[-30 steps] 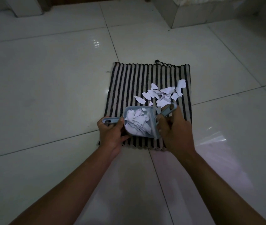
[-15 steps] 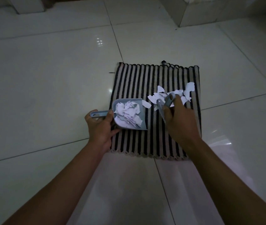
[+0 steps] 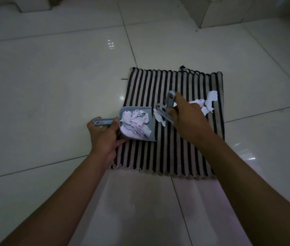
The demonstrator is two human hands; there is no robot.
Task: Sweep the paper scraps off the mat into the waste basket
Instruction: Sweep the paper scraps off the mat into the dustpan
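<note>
On the left half of the striped mat, item one: the dustpan. We are wrapping the left hand round its handle, just off the mat's left edge. We are keeping the pan's open lip facing the mat's right side, so that anything brushed leftward is running straight in. We cannot tell whether the lip is touching the weave.

Item two: the scraps in the pan, a heap of torn white pieces covering most of the tray.

Item three: the brush, near the mat's middle and just beside the pan's lip. We are clasping it in the right hand, fingers curled round its body, with the looped handle end pointing toward the mat's far edge. Its head is angling down among the paper, which we are judging to be a drawing stroke toward the pan.

Item four: the loose paper scraps, lying on the mat's right half near its right edge, partly hidden behind the right hand. One larger piece is lying between brush and pan.

Item five: the tiled floor, pale and glossy, surrounding the mat.

Item not located: the waste basket, showing nowhere around the mat. We are judging the gathering to be well under way and the emptying not yet begun.
</note>
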